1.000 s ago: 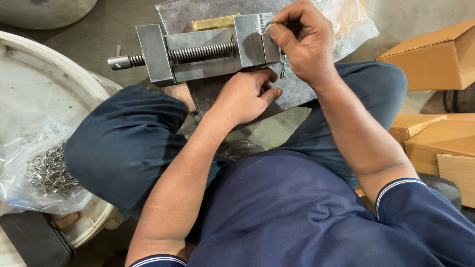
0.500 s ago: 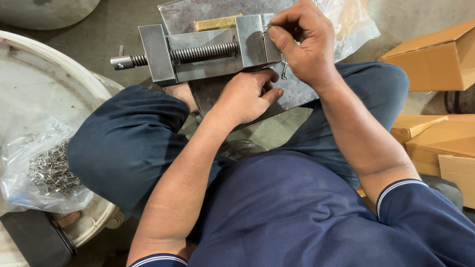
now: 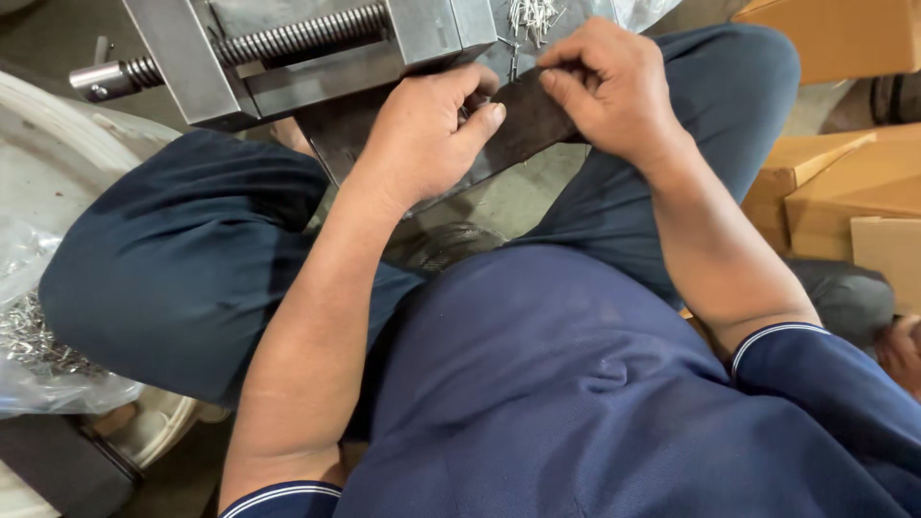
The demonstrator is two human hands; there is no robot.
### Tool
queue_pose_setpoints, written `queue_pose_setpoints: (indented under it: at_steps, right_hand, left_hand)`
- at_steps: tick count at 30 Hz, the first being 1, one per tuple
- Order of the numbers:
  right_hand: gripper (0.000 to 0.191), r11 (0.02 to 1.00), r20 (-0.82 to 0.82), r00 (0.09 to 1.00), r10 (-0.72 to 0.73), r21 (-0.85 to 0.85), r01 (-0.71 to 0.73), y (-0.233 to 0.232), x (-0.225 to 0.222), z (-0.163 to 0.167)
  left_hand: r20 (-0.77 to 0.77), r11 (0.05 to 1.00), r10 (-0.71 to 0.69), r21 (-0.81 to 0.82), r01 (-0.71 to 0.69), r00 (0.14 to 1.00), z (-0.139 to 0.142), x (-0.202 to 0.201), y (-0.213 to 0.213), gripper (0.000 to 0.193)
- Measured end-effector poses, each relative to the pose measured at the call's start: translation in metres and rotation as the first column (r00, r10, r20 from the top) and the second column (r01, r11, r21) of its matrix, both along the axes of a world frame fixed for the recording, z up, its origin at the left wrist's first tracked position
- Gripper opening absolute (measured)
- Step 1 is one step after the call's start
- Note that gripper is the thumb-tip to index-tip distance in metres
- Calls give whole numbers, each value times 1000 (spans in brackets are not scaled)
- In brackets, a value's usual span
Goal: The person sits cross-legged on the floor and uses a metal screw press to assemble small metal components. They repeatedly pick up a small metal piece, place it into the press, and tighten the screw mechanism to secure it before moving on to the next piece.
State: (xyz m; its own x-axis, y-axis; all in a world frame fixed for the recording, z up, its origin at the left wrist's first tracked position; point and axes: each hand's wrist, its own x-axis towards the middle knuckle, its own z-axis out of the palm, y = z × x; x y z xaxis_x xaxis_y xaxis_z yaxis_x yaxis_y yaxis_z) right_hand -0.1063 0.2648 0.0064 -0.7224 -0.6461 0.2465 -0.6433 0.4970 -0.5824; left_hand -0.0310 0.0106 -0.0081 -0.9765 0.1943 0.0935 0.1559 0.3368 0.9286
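Nearest to me are my own navy shirt [image 3: 576, 384] and my two knees in navy trousers, the left knee [image 3: 182, 259] at about nine o'clock, the right knee [image 3: 739, 86] at about two o'clock. Beyond the left knee, at eight o'clock, a clear plastic bag of small metal pins [image 3: 43, 326] lies against a white round tub [image 3: 58, 163]. At three o'clock brown cardboard boxes [image 3: 844, 192] are stacked well apart from my hands.

Between my knees, my left hand [image 3: 422, 134] rests on a dark flat metal plate [image 3: 523, 125]. The fingers of that hand are curled narrow, thumb and forefinger pinched together on something too small to tell. My right hand [image 3: 614, 86] sits at one o'clock of it, its fingers closed on the plate's upper edge.

The plate looks dull, dark grey and tilted, and my hands cover most of it.

Just beyond, at twelve o'clock, stands a steel machine vise [image 3: 288, 48] with a threaded screw, touching my left knuckles. A scatter of loose pins [image 3: 532, 17] lies behind it.
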Motion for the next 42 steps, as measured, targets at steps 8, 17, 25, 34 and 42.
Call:
queue_pose_setpoints:
  at_steps: [8,17,25,34,42]
  right_hand:
    - [11,993,-145,988,45,114,-28,-14,4,8]
    - [13,996,-98,995,35,86,-26,-17,2,8]
    - [21,992,-77,995,-56,112,65,-27,1,5]
    - [11,984,-134,986,-97,133,115,-32,1,-4]
    - [11,883,743,668,-33,-292,368,-9,-9,-1]
  left_hand:
    - [63,1000,-9,18,8,998,10,-1,3,24]
    - [73,1000,-2,-19,4,997,13,-2,4,26]
    - [29,998,8,-55,-7,1000,11,-1,4,26]
    - [83,999,13,-42,-9,996,14,-1,5,29]
    - [48,999,11,-39,-9,999,16,0,4,33]
